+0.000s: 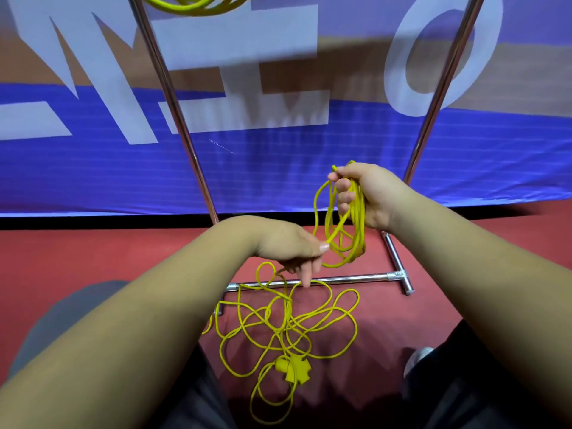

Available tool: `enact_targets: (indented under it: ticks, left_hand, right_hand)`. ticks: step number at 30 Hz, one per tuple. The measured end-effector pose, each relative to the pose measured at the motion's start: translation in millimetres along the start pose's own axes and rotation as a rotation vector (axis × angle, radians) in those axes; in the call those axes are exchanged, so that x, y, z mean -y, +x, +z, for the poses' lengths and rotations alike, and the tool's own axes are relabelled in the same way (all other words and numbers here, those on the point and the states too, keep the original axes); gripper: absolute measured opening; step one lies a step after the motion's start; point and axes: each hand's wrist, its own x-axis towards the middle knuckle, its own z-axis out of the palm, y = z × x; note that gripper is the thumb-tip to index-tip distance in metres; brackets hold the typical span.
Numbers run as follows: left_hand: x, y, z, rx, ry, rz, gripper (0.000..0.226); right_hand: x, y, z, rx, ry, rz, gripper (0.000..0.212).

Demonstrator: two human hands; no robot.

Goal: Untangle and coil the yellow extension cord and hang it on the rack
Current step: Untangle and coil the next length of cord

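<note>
The right hand (368, 193) is closed around several finished loops of the yellow cord (343, 239), held up in front of the rack (340, 278). The left hand (294, 249) pinches the strand leading into those loops. The uncoiled remainder lies tangled on the floor (93, 252), directly below both hands, with the plug end (292, 370) nearest the person. The left hand is nearer the tangle. No containers present.
</note>
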Motion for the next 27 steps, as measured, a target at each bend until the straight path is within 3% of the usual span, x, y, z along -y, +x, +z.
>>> enact_targets:
  ticks: [4, 6, 10, 15, 21, 24, 27]
  left_hand:
    - [30, 16, 5, 0.230, 0.266, -0.155, 0.018]
    - [47, 24, 11, 0.270, 0.326, -0.232, 0.022]
    - [65, 30, 19, 0.153, 0.528, -0.382, 0.053]
    - [87, 40, 15, 0.039, 0.657, -0.456, 0.055]
    - [87, 30, -14, -0.415, 0.560, -0.423, 0.019]
    - [78, 17, -45, -0.713, 0.417, -0.381, 0.017]
    - [57, -8, -73, -0.930, 0.458, -0.314, 0.017]
  right_hand:
    - [13, -4, -9, -0.014, 0.110, -0.014, 0.023]
    - [19, -6, -16, -0.005, 0.132, -0.003, 0.022]
    - [22, -12, -24, 0.052, 0.134, 0.040, 0.020]
    - [25, -15, -26, 0.126, 0.099, 0.086, 0.020]
    - [30, -15, -23, 0.180, -0.004, 0.122, 0.023]
    - [32, -14, -20, 0.132, -0.139, 0.083, 0.025]
    - [28, -9, -12, 0.073, -0.293, 0.022, 0.024]
